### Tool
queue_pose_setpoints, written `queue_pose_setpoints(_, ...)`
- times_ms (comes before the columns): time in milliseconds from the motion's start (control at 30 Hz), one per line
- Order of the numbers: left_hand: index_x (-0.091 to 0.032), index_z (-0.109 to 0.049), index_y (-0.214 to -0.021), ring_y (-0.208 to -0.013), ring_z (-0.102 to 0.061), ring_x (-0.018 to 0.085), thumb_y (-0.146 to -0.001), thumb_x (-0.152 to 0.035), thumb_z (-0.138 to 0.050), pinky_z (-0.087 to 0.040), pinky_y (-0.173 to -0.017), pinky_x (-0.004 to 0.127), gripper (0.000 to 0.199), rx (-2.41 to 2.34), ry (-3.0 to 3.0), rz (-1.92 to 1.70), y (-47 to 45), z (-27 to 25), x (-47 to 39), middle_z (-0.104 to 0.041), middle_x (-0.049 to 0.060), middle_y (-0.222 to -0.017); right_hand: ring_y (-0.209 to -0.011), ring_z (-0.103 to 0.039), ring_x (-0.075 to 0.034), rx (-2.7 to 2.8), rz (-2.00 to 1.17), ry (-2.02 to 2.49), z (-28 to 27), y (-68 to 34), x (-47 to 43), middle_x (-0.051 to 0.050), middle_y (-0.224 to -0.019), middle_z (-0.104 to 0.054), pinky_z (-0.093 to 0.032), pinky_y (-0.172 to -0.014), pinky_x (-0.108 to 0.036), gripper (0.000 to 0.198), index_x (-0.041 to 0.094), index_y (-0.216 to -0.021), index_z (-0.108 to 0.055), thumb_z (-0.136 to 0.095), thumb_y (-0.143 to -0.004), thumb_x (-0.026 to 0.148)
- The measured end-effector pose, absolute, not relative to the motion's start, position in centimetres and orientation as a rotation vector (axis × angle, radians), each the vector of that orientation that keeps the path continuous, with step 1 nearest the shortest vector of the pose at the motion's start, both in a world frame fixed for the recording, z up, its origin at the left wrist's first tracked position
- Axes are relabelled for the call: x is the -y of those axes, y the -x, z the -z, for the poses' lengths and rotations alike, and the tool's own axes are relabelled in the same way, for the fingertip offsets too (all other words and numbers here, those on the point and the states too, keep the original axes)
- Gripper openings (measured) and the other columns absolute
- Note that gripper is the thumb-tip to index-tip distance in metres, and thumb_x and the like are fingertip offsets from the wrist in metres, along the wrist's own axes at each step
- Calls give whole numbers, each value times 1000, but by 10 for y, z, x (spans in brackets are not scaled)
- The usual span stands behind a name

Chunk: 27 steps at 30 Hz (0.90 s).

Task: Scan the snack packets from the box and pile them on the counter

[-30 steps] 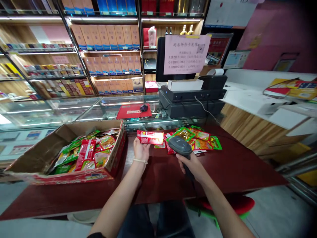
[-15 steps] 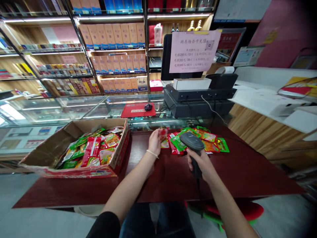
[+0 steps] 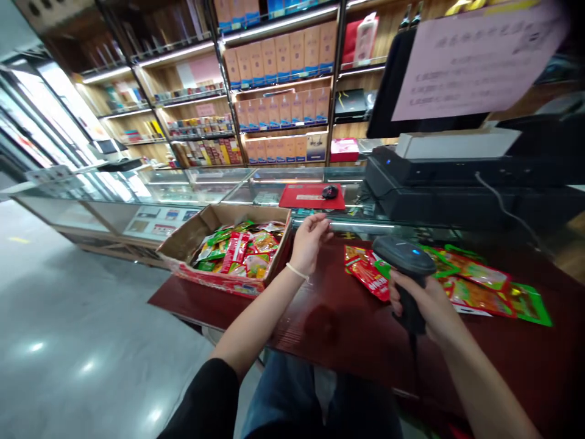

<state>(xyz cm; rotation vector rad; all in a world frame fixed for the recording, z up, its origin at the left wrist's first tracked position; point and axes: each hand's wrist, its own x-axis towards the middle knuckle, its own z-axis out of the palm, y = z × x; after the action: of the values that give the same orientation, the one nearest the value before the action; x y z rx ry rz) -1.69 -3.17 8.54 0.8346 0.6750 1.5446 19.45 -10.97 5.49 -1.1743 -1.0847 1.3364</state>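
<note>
From where I sit at the far end of the feed, I have the left hand [image 3: 313,241] over the dark red table [image 3: 315,329], released, its fingers loosely bent and nothing visible between them; I cannot tell whether it touches the surface below. A pale band [image 3: 298,273] circles its wrist. Just left of that hand stands an open cardboard box [image 3: 208,279], its right wall the part nearest the fingers, and inside it lies a heap of red, green and orange packets [image 3: 236,251]. Well to the right of the left hand, my right hand [image 3: 432,308] is wrapped around the handle of a dark handheld scanner [image 3: 404,256], thumb side up, with a small blue light glowing on top of the scanner's head. The head points forward and to the left of the right hand, and a cable drops from the base of the grip. Left of the scanner, between the two hands, lie red packets [image 3: 368,274], partly covered by the scanner in my view; to the right of the scanner and beyond the right hand, more green and orange packets [image 3: 484,283] overlap on the table. Straight ahead of the left hand, on the glass counter, a red mat [image 3: 304,197] carries a black mouse [image 3: 329,192]. Farther off, ahead of the right hand, a black monitor [image 3: 386,91] has a pink printed sheet [image 3: 470,73] across it, its writing too blurred for me to read.
</note>
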Motion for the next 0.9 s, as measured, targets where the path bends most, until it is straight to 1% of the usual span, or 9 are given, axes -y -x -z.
queue_pose_setpoints(133, -20, -63, -96, -80, -63, 11, -73, -27, -76, -52, -72, 22, 27, -766, -1021, -1641, 80, -104, 44, -64, 2, -90, -36, -47, -11, 1192, -1417, 1130, -62, -161, 97, 3, -51, -53, -38, -33, -23, 37, 21, -69, -55, -76, -71, 51)
queue_pose_setpoints(233, -19, -64, -98, -77, -63, 12, -72, -27, -76, -52, -69, 22, 30, -957, -1130, -1707, 141, -104, 48, -65, 2, -88, -36, -47, -10, 1291, -1463, 1065, -67, -134, 90, 3, -51, -52, -38, -34, -22, 38, 20, -66, -53, -75, -73, 51)
queue_pose_setpoints(367, -17, -64, -96, -74, -61, 11, -69, -30, -77, -49, -66, 21, 32, -1304, -1143, -1695, 228, -88, 48, -65, 2, -87, -36, -47, -9, 1391, -1497, 991, -73, -98, 83, 3, -51, -52, -38, -35, -22, 40, 19, -65, -51, -72, -76, 51)
queue_pose_setpoints(500, -15, -63, -92, -68, -60, 11, -65, -38, -77, -48, -65, 24, 38, -1518, -1106, -1590, 290, -64, 52, -64, 2, -79, -36, -47, -10, 1365, -1576, 946, -75, -62, 78, 5, -52, -53, -38, -34, -21, 39, 20, -74, -49, -74, -74, 51)
queue_pose_setpoints(600, -16, -63, -89, -69, -60, 15, -63, -44, -76, -47, -65, 27, 41, -1740, -1305, -1379, 312, -50, 55, -65, 3, -77, -35, -46, -10, 1356, -1628, 910, -73, -39, 75, 7, -51, -52, -37, -33, -21, 41, 22, -77, -47, -74, -74, 52)
queue_pose_setpoints(733, -17, -64, -85, -76, -62, 20, -69, -48, -70, -45, -70, 30, 35, -2135, -1703, -848, 317, -42, 54, -69, 6, -83, -35, -46, -9, 1403, -1661, 859, -67, -19, 73, 6, -51, -52, -37, -33, -21, 39, 22, -75, -45, -72, -76, 50)
queue_pose_setpoints(833, -17, -63, -84, -77, -62, 21, -73, -47, -66, -44, -69, 30, 32, -2185, -1808, -455, 314, -40, 51, -69, 7, -84, -35, -46, -9, 1415, -1675, 858, -61, -14, 73, 6, -52, -53, -36, -33, -20, 36, 21, -77, -47, -71, -79, 48)
queue_pose_setpoints(900, -17, -62, -82, -76, -61, 21, -73, -42, -66, -43, -68, 30, 27, -2151, -1863, -321, 312, -41, 51, -68, 6, -82, -35, -46, -9, 1404, -1682, 863, -58, -14, 72, 6, -52, -53, -36, -33, -20, 35, 21, -79, -48, -71, -79, 47)
